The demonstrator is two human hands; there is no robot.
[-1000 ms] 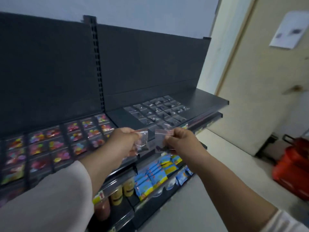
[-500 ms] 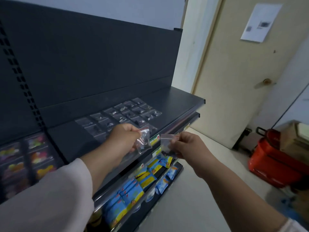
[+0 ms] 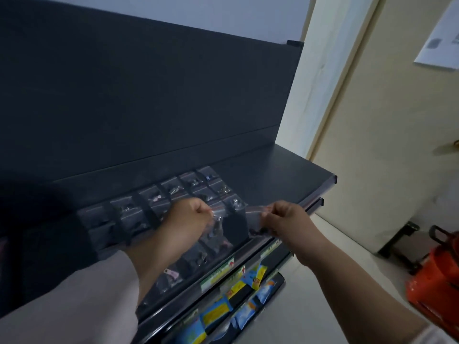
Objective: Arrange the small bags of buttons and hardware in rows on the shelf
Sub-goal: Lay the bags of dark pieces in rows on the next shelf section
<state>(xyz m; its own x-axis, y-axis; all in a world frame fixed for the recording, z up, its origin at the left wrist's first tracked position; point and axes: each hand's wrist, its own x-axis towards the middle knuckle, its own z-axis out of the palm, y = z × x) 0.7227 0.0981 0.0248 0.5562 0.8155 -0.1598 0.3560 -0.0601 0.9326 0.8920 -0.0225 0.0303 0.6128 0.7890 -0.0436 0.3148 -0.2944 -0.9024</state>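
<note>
The left forearm, in a pale sleeve [image 3: 74, 304], enters from the lower left. The right forearm enters from the lower right. Beneath them, a lower tier carries blue-and-yellow packets [image 3: 213, 314]. Green-and-white price labels [image 3: 218, 274] are fixed along the front edge of the dark grey shelf [image 3: 278, 175].

The left hand [image 3: 188, 219] is held above the front half of the shelf. Its fingers are curled and pinch the top edge of a small clear bag [image 3: 219, 220], which hangs below the fingertips. The contents are small items and cannot be identified.

The right hand [image 3: 285, 219] is held level with the left, just above the front edge of the shelf. Its fingers are curled and pinch the top strip of a second clear bag [image 3: 252, 219], which has dark items at its bottom. The two bags hang near each other but apart, with shelf surface visible between them.

Behind and below the hands, rows of small bags [image 3: 173, 192] lie flat on the shelf in a grid that covers its left and middle area from the front edge toward the rear. The back panel [image 3: 149, 95] rises behind the shelf.

To the right, a red basket [image 3: 434, 289] stands on the floor. Beyond it is a beige door [image 3: 397, 145] with a white sheet of paper [image 3: 439, 38] on it.
</note>
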